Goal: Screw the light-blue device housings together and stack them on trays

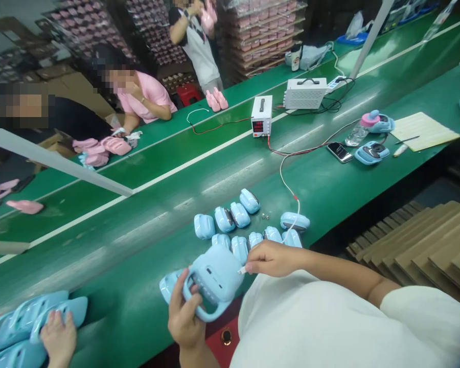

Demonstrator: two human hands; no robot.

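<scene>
My left hand (186,319) is wrapped round the loop handle of a light blue plastic device (224,268), held tilted above the bench edge. Small dark slots show on its upper face. In my right hand (270,259) a small white plug (242,270) is pinched, its tip right beside the device's side; whether it touches cannot be made out. A white cable (282,171) reaches back over the bench from near this hand. Just beyond stand several similar blue devices (239,248) in two rough rows. Another one (170,285) lies partly hidden behind my left hand.
A co-worker's hand (59,335) rests on blue devices (13,327) at lower left. Power supplies (266,105), a phone (339,152), a bottle (356,135) and paper (425,131) lie farther back. Co-workers sit across the green bench (138,276); cardboard sheets (417,255) stand at right.
</scene>
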